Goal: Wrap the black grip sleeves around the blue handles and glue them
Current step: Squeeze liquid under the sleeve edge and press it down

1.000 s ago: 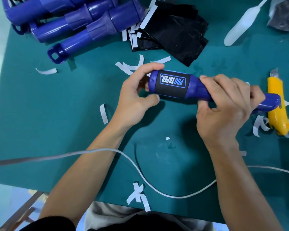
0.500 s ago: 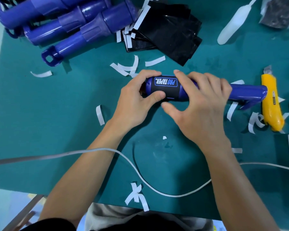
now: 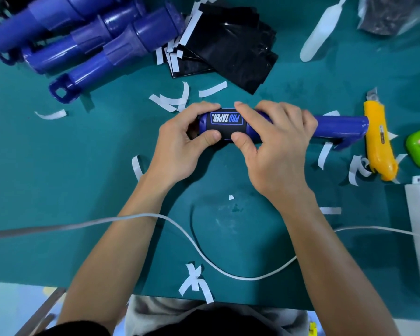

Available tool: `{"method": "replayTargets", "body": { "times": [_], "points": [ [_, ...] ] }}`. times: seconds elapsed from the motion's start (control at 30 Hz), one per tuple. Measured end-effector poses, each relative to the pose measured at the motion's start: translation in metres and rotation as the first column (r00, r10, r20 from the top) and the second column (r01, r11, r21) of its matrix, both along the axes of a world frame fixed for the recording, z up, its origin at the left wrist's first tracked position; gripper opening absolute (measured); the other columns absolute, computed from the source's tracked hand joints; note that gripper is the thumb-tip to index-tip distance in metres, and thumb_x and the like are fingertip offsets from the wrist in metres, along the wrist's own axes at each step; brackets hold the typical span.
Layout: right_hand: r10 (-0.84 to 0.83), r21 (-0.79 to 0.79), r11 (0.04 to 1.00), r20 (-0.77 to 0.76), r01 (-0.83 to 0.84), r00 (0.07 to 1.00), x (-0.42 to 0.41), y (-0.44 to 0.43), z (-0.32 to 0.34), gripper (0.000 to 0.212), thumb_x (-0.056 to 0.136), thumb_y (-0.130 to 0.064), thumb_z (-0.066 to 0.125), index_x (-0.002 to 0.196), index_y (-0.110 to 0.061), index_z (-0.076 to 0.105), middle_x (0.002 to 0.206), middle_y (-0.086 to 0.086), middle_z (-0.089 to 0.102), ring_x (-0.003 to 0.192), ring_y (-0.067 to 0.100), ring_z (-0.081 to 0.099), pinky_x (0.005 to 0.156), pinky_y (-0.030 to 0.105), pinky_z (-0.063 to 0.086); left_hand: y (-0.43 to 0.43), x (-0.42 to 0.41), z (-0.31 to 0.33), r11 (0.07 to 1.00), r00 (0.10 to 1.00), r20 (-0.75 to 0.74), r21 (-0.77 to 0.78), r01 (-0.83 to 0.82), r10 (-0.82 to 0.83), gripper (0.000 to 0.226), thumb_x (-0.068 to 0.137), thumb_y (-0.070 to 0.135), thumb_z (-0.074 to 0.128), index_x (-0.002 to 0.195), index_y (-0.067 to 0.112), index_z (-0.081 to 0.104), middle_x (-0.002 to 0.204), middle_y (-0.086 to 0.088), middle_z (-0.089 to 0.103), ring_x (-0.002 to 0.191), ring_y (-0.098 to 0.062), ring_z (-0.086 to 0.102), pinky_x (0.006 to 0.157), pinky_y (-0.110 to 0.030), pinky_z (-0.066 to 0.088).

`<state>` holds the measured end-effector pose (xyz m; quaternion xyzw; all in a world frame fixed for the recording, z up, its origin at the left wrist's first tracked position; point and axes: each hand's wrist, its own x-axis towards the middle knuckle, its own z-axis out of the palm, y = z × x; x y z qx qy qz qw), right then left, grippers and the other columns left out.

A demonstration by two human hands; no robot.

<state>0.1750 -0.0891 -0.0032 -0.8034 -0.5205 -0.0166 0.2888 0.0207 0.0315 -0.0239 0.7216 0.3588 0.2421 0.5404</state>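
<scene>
Handle (image 3: 337, 123) | left hand (image 3: 177, 146), right hand (image 3: 277, 151) grip it, thumbs on sleeve (image 3: 226, 128) near edge | knife (image 3: 378, 141) seemingly touching tip

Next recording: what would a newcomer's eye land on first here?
At the middle of the green mat, the left hand and right hand grip a blue handle with a black sleeve labelled PRO TAPER around it. More blue handles lie top left beside a stack of black sleeves. A yellow knife lies at the right among white strips.
</scene>
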Motion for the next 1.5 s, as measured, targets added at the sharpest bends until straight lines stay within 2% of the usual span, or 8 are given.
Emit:
{"method": "replayTargets", "body": {
  "times": [0.17,0.4,0.5,0.6,0.8,1.07,1.3,1.5],
  "points": [
    [0.072,-0.02,0.997,-0.043,-0.073,0.996,0.009,-0.002,0.004,0.039,0.098,-0.027,0.072,0.137,-0.024,0.071,0.124,0.005,0.069,0.115,0.033,0.06,0.103,0.042,0.027,0.003,-0.004,-0.002,0.999,0.999,-0.018,0.034,0.032,-0.031,0.045,0.09,0.015,0.076,0.128,0.033,0.064,0.12,0.027,0.067,0.11,-0.019,0.064,0.095,-0.037,0.053],
    [0.098,-0.042,0.994,-0.006,-0.098,0.995,0.015,-0.004,0.003,0.04,0.102,-0.027,0.061,0.141,-0.025,0.067,0.125,0.002,0.068,0.117,0.028,0.058,0.105,0.042,0.028,0.006,-0.007,-0.002,0.994,0.994,-0.087,0.086,0.07,-0.062,0.041,0.095,0.02,0.073,0.132,0.031,0.063,0.118,0.021,0.068,0.099,-0.015,0.064,0.092,-0.029,0.052],
    [0.053,-0.012,0.999,0.005,-0.053,0.999,0.012,0.0,0.001,0.039,0.1,-0.043,0.065,0.131,-0.022,0.074,0.115,0.002,0.071,0.108,0.029,0.063,0.101,0.043,0.032,-0.002,-0.004,-0.002,0.987,0.99,-0.14,0.156,0.043,-0.022,0.039,0.093,0.029,0.069,0.131,0.032,0.063,0.113,0.018,0.068,0.088,-0.014,0.061,0.084,-0.027,0.052],
    [0.011,-0.001,1.0,0.04,-0.011,0.999,0.009,0.004,-0.001,0.045,0.097,-0.055,0.067,0.124,-0.019,0.077,0.108,0.002,0.073,0.1,0.031,0.065,0.098,0.045,0.034,-0.01,0.004,-0.001,0.975,0.982,-0.188,0.218,0.033,0.009,0.046,0.091,0.034,0.07,0.135,0.03,0.06,0.123,0.02,0.065,0.103,-0.008,0.062,0.089,-0.019,0.048],
    [0.011,0.006,1.0,0.026,-0.011,1.0,0.011,0.006,-0.002,0.039,0.101,-0.047,0.064,0.126,-0.019,0.076,0.103,0.0,0.073,0.098,0.029,0.064,0.099,0.045,0.033,-0.008,0.006,-0.004,0.981,0.984,-0.179,0.187,0.057,-0.023,0.044,0.098,0.035,0.066,0.14,0.023,0.058,0.131,0.012,0.063,0.114,-0.013,0.06,0.097,-0.036,0.051],
    [0.054,0.015,0.998,-0.017,-0.053,0.998,0.013,0.001,-0.001,0.031,0.108,-0.026,0.055,0.132,-0.02,0.073,0.111,0.002,0.072,0.103,0.029,0.062,0.101,0.044,0.03,-0.004,0.0,-0.005,0.981,0.984,-0.168,0.171,0.086,-0.057,0.038,0.105,0.036,0.056,0.142,0.026,0.057,0.13,0.012,0.064,0.112,-0.012,0.06,0.097,-0.03,0.047],
    [0.009,-0.04,0.999,0.004,-0.009,1.0,0.012,0.007,-0.002,0.048,0.098,-0.06,0.064,0.12,-0.02,0.078,0.097,-0.001,0.074,0.092,0.029,0.064,0.099,0.045,0.035,-0.01,0.006,-0.003,0.963,0.98,-0.197,0.262,0.06,-0.008,0.041,0.108,0.044,0.046,0.136,0.018,0.06,0.125,0.008,0.066,0.111,-0.014,0.061,0.098,-0.035,0.049],
    [0.035,-0.003,0.999,-0.04,-0.035,0.999,0.013,0.005,-0.002,0.035,0.107,-0.042,0.056,0.126,-0.02,0.077,0.098,-0.001,0.074,0.092,0.029,0.063,0.098,0.045,0.032,-0.015,0.015,-0.004,0.954,0.982,-0.184,0.3,0.029,0.028,0.04,0.109,0.047,0.045,0.126,0.016,0.062,0.11,0.006,0.066,0.098,-0.017,0.059,0.089,-0.034,0.047]
  ]
}}
